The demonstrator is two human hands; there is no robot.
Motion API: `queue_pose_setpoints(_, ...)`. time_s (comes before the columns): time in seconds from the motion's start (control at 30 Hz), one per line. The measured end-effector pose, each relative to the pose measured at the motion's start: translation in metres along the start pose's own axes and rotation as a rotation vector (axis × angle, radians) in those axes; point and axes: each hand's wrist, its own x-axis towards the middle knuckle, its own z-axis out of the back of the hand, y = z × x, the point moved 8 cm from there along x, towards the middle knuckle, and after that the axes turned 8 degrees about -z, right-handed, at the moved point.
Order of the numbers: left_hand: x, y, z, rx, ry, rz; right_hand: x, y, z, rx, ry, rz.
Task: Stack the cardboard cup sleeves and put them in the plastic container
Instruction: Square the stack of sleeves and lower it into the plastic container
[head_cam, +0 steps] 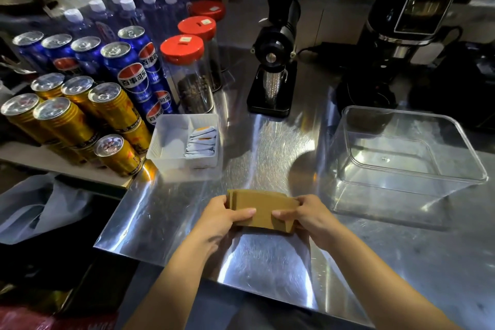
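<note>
Both hands, left hand (223, 215) and right hand (308, 215), pinch a flat brown stack of cardboard cup sleeves (263, 211) by its ends above the scuffed steel counter (267, 262); the clear, rounded-rectangular plastic container (401, 158) sits near, to the right.

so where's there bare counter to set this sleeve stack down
Bare steel lies between the white tray, the grinder and the clear container, and more in front of the hands. The cans crowd the left.

blue cans (134, 72) | label: 百事可乐 | other labels: unreadable
</note>
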Motion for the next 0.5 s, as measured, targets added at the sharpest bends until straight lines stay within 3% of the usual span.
queue_pose_setpoints(0.1,-0.006,-0.023,-0.003,0.126,-0.014,-0.282,-0.006,0.005,-0.002,0.094,0.092,0.133)
queue_pose_setpoints(0.17,-0.007,-0.028,-0.007,0.090,0.002,-0.360,-0.009,0.008,0.002,0.090,0.065,0.207)
queue_pose_setpoints(0.33,-0.005,-0.017,-0.012,0.019,0.027,-0.384,-0.016,0.018,0.014,-0.135,-0.155,0.408)
queue_pose_setpoints(0.5,-0.004,0.004,-0.020,-0.099,0.084,-0.363,-0.013,0.007,0.007,-0.211,-0.161,0.480)
